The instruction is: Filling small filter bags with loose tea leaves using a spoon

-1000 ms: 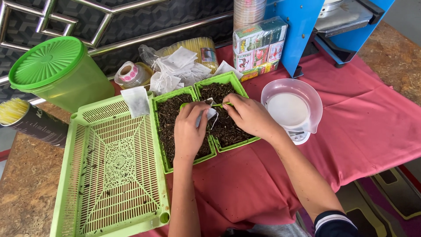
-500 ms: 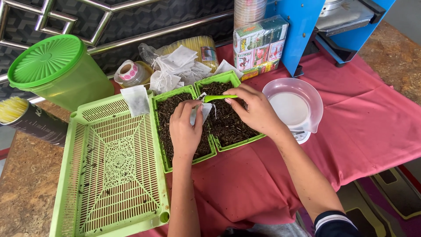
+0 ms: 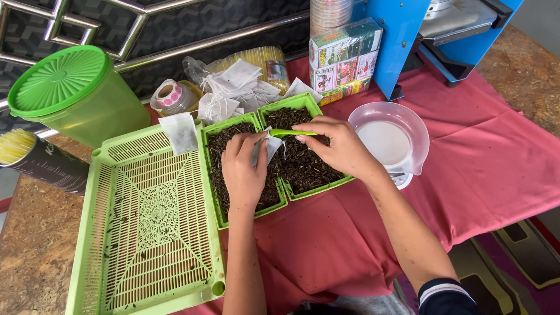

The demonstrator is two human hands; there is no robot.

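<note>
My left hand (image 3: 242, 169) holds a small white filter bag (image 3: 269, 146) over two green trays of dark loose tea leaves (image 3: 303, 169). My right hand (image 3: 335, 146) grips a green scoop (image 3: 287, 133) whose tip rests at the bag's mouth. The left tray's rim (image 3: 219, 219) shows below my left wrist. Another white filter bag (image 3: 181, 133) lies on the top edge of a large green perforated basket (image 3: 151, 221) to the left.
A green lidded bucket (image 3: 70, 93) and a dark cup of yellow straws (image 3: 35, 157) stand at far left. A tape roll (image 3: 170, 93), a pile of white bags (image 3: 233, 87), small cartons (image 3: 344, 58), a blue machine (image 3: 408, 35) and a clear bowl (image 3: 388, 137) on a scale ring the trays.
My right hand lifted the green scoop out of the tea leaves and brought it level to the mouth of the bag. My left hand stayed almost still.
</note>
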